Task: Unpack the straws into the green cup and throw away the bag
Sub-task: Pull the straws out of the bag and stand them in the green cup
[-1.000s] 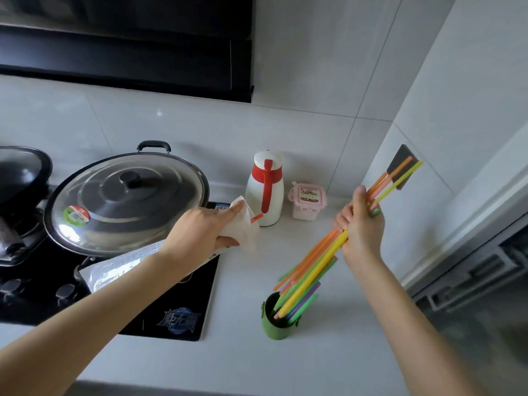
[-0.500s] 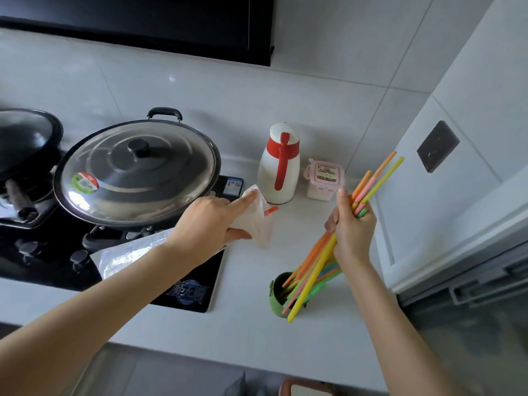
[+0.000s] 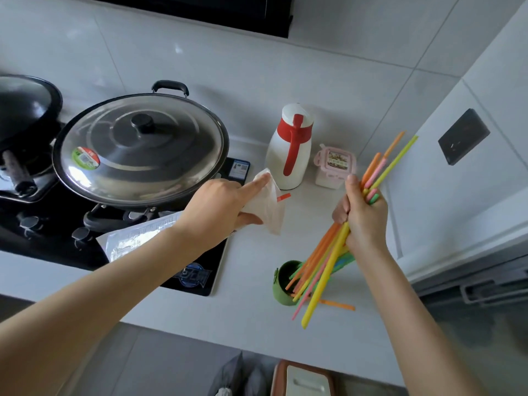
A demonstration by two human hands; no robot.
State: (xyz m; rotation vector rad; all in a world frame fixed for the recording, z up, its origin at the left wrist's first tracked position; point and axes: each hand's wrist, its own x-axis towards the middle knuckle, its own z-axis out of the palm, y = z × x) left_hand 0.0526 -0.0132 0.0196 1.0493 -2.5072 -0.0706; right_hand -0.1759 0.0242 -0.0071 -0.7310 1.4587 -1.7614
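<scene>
My right hand (image 3: 363, 215) grips a slanted bundle of coloured straws (image 3: 323, 264) in orange, yellow, pink and green. Some lower tips sit inside the green cup (image 3: 281, 284) on the white counter; a yellow and a pink straw hang past the cup's front. One orange straw (image 3: 338, 304) lies flat on the counter beside the cup. My left hand (image 3: 220, 212) holds the clear plastic bag (image 3: 268, 207), whose long end trails back over the stove under my forearm.
A lidded wok (image 3: 140, 150) sits on the black stove (image 3: 197, 278) at left, a second dark pan (image 3: 23, 110) behind it. A white and red jug (image 3: 290, 147) and a pink box (image 3: 334, 167) stand by the wall. A bin (image 3: 305, 381) is below the counter edge.
The view has tilted further down and the bin has come into sight. The straws in my right hand have sunk lower at the cup, with some tips now past its front.
</scene>
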